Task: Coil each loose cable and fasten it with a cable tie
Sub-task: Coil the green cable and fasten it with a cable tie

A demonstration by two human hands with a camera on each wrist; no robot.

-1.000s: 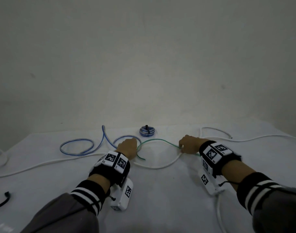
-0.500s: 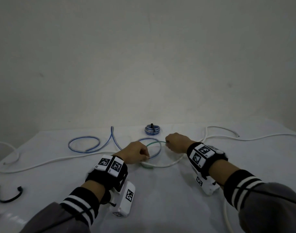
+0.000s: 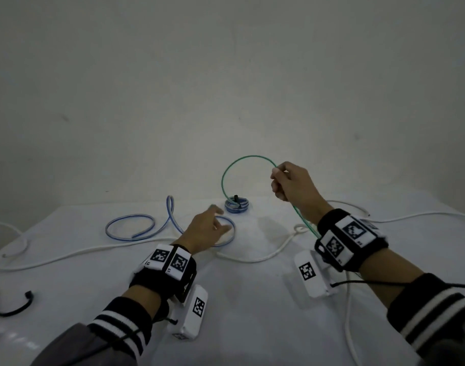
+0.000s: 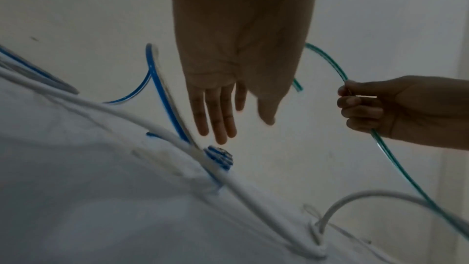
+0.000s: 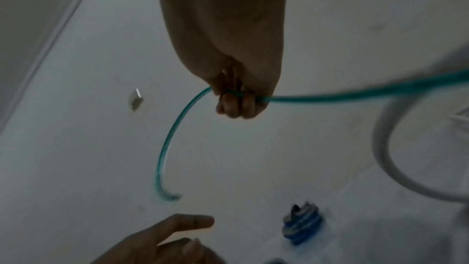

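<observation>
My right hand [image 3: 284, 180] is raised above the table and grips a thin green cable [image 3: 234, 165], which arcs up and left of the fist and hangs with a free end. The same green cable [image 5: 167, 144] curves below my right hand [image 5: 236, 101] in the right wrist view. The rest of the green cable [image 4: 396, 160] trails down under my right wrist. My left hand [image 3: 212, 225] hovers open, fingers straight, above a loose blue cable [image 3: 131, 228] on the white table. My left hand [image 4: 220, 111] holds nothing.
A tied blue coil [image 3: 236, 206] sits at the back centre. A long white cable [image 3: 80, 253] runs across the table and loops near my right wrist. A black cable tie [image 3: 12, 305] lies at the front left. The white wall stands close behind the table.
My right hand has lifted the green cable off the table, up and to the right. My left hand has let go of the cable and opened its fingers.
</observation>
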